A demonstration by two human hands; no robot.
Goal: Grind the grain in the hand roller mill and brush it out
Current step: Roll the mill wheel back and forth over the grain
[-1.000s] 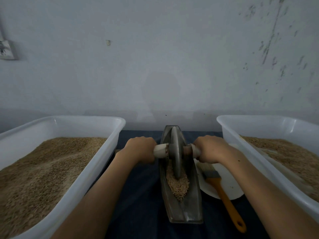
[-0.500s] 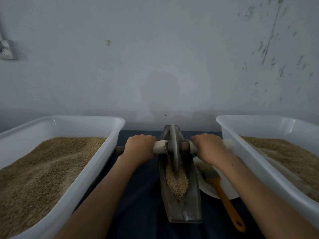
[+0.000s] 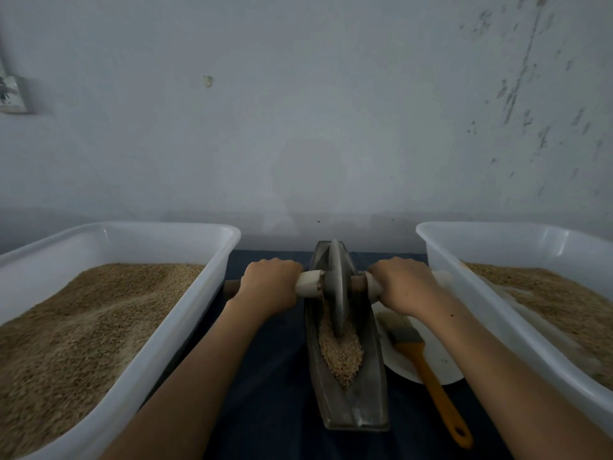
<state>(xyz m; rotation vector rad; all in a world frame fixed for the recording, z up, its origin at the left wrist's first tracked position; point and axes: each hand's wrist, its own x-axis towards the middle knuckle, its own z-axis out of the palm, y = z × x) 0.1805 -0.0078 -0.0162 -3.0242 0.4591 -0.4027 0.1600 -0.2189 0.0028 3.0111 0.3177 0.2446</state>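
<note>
Two white tubs of grain flank the setup: left tub (image 3: 185, 313), right tub (image 3: 464, 260). Between them on the dark cloth (image 3: 265, 376) sits the trough (image 3: 365, 400), long axis pointing away from the person. Wheel (image 3: 337, 287) stands upright at the trough's far half, rim in the grain (image 3: 341, 353). Left hand (image 3: 270, 285) and right hand (image 3: 403, 285) each have fingers wrapped tight round the axle (image 3: 310, 283), either side of the wheel. Plate (image 3: 441, 363) just right of the trough, brush (image 3: 421, 356) lying across it.
</note>
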